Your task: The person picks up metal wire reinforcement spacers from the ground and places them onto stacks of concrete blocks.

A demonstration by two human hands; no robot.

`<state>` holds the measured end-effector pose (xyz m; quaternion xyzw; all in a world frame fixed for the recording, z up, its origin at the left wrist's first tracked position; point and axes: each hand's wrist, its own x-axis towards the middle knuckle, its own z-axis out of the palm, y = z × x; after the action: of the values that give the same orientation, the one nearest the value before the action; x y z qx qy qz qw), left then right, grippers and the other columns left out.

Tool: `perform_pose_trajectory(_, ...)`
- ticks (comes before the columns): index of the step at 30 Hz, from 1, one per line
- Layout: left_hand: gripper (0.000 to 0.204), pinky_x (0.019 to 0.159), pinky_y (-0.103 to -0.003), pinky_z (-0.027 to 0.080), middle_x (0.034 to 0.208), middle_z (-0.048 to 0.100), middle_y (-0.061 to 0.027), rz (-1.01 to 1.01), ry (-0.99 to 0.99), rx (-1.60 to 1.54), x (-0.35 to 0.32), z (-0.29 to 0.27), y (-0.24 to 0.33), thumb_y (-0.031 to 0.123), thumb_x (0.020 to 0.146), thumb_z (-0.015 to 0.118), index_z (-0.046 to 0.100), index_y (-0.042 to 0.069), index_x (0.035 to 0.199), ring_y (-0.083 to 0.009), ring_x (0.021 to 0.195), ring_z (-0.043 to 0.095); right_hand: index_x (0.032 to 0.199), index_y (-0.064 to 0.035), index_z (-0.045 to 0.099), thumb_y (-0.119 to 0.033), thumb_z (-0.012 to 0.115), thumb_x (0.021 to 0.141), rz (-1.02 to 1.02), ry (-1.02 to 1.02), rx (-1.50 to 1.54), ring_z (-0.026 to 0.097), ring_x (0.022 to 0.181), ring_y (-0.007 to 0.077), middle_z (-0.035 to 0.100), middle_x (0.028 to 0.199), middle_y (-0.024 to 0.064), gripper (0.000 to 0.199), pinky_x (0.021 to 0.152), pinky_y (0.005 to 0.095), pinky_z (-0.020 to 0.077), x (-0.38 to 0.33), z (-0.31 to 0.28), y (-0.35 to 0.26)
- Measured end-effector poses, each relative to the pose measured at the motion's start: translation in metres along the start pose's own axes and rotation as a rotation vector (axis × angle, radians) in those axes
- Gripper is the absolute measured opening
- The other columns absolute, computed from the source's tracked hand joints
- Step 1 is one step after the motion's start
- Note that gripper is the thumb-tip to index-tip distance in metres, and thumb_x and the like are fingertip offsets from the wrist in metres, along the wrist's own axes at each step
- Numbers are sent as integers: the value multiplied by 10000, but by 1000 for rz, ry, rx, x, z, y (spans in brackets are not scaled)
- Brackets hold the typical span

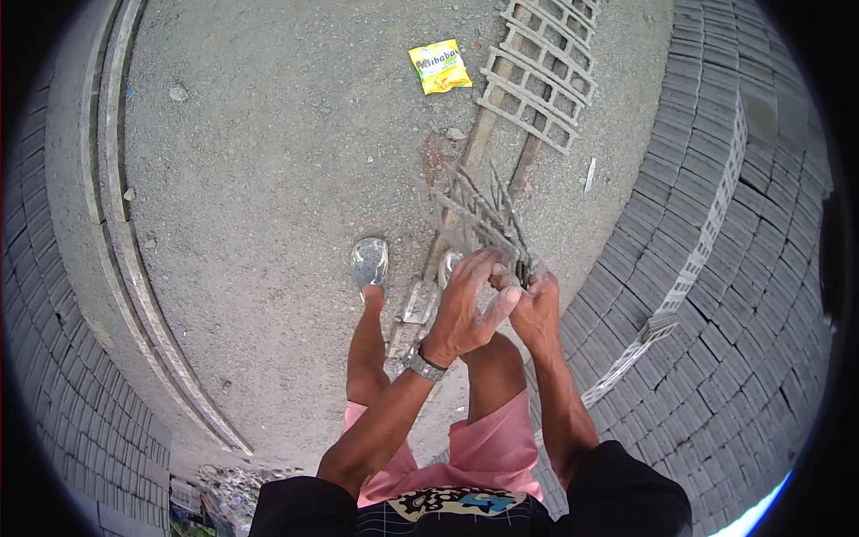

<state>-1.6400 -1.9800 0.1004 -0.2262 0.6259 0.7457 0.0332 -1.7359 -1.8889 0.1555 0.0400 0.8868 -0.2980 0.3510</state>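
In front of my right knee, both hands meet at a stack of thin, dusty grey ladder-shaped frames (483, 210). The frames stand tilted away from me, and their far ends are smeared by motion. My left hand (463, 304), with a watch on its wrist, curls its fingers at the near left end, thumb pointing right. At the near right end, my right hand (537, 309) is closed around the frames' edges. Part of the grip is hidden behind the fingers. Beyond, similar grey ladder-shaped grids (541, 76) lie overlapping across two long bars (528, 166).
Stacked grey blocks (716, 313) rise on my right, with a light lattice strip (711, 237) along them. More stacked blocks (67, 376) stand at the left, beside a curved double rail (116, 215). A yellow packet (440, 67) and stones (179, 92) lie on the gravel.
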Motion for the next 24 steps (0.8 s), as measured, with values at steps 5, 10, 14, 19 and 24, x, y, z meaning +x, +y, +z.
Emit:
perform_pose_trajectory(5, 606, 1025, -404, 376, 1265, 569, -213, -349, 76, -663, 37, -35, 40, 413, 878, 630, 546, -82, 1219, -304, 1131, 549, 1153, 53, 586, -168, 665, 822, -347, -131, -1, 616, 854, 362, 629, 924, 268, 406, 781, 466, 462, 21, 35, -10)
perform_pose_trajectory(10, 589, 1014, -482, 428, 1128, 636, -199, -298, 249, -745, 60, -108, 15, 384, 858, 652, 527, -65, 1219, -332, 1113, 601, 1201, -45, 617, -346, 687, 831, -651, -434, -106, 612, 1004, 400, 631, 1076, 219, 482, 883, 455, 468, 94, 5, -70)
perform_pose_trajectory(14, 315, 1025, -407, 390, 761, 593, -79, -377, 440, -620, 111, -145, 25, 329, 914, 623, 592, 17, 944, -245, 821, 605, 1044, -38, 707, -322, 632, 889, -279, -209, 299, 657, 944, 361, 673, 1022, 197, 332, 843, 414, 508, 239, 3, -15)
perform_pose_trajectory(19, 213, 1012, -377, 392, 681, 537, -48, -558, 436, -281, 174, -130, 67, 188, 883, 679, 595, -5, 850, -197, 679, 574, 1063, -35, 681, -285, 627, 860, -26, 184, 38, 662, 969, 366, 673, 1067, 213, 327, 840, 465, 502, 420, 69, 83)
perform_pose_trajectory(24, 254, 1048, -391, 376, 657, 522, -43, -580, 297, -93, 256, -120, 111, 240, 885, 663, 584, 0, 866, -210, 662, 560, 1169, 7, 608, -312, 669, 797, 114, 347, -446, 536, 1170, 375, 627, 1147, 207, 494, 991, 555, 353, 473, 103, 88)
